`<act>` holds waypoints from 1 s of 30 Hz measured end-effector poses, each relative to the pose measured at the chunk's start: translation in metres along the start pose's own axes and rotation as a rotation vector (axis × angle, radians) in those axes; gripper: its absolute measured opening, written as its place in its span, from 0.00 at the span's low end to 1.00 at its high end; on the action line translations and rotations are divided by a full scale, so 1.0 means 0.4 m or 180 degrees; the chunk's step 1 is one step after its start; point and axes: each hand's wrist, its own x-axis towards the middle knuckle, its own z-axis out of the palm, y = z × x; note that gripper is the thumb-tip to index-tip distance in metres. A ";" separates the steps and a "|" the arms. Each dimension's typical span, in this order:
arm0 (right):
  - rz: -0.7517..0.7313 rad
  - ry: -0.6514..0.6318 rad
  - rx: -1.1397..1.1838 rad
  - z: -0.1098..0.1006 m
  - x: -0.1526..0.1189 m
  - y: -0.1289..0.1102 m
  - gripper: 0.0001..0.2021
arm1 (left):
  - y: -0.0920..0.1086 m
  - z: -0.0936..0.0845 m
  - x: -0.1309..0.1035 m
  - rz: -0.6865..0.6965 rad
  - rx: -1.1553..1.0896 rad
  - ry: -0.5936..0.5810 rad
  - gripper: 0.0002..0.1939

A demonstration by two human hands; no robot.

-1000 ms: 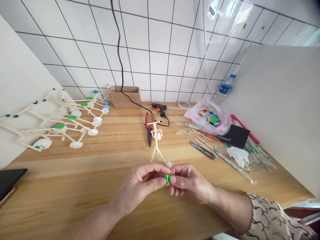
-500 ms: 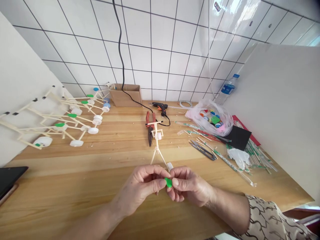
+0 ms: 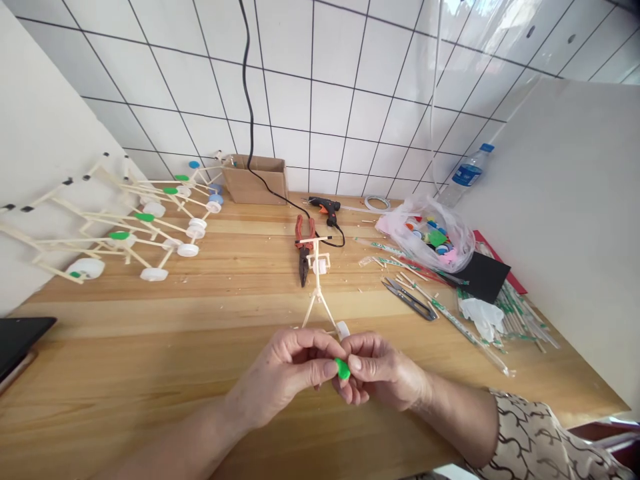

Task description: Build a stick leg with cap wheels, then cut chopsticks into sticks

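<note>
A small green piece (image 3: 343, 369), shaped like the green seats on the finished stick models, is pinched between both hands. My left hand (image 3: 295, 370) grips its left side between thumb and fingers. On the other side, my right hand (image 3: 377, 367) pinches it with thumb and fingertips. Just beyond the fingers stands a small tricycle model (image 3: 318, 280) of thin wooden sticks with white cap wheels. Dark tips end its handlebar. My hands cover its near part, so whether they touch it I cannot tell.
Several similar stick tricycles (image 3: 145, 230) stand at the left. Behind the model lie red-handled pliers (image 3: 304, 250) and a glue gun (image 3: 327, 208). To the right are snips (image 3: 410, 300), a plastic bag of bottle caps (image 3: 430, 237), wrapped sticks (image 3: 523, 313) and a bottle (image 3: 467, 175). A cardboard box (image 3: 257, 181) sits by the wall.
The view has shifted slightly. Both hands keep the green piece pinched, and it has turned a little between the fingers. The tricycle model stays in place.
</note>
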 end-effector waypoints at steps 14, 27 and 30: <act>-0.0170 0.0065 -0.0364 -0.006 -0.004 0.004 0.15 | 0.003 -0.002 0.001 -0.0023 0.0279 0.0187 0.03; -0.0583 0.0343 -0.1105 0.020 -0.012 0.002 0.14 | 0.015 0.012 -0.001 0.0097 0.0212 0.0278 0.02; -0.0708 0.0327 -0.1183 0.018 -0.014 0.006 0.12 | 0.014 0.009 -0.004 0.0050 0.0305 0.0335 0.02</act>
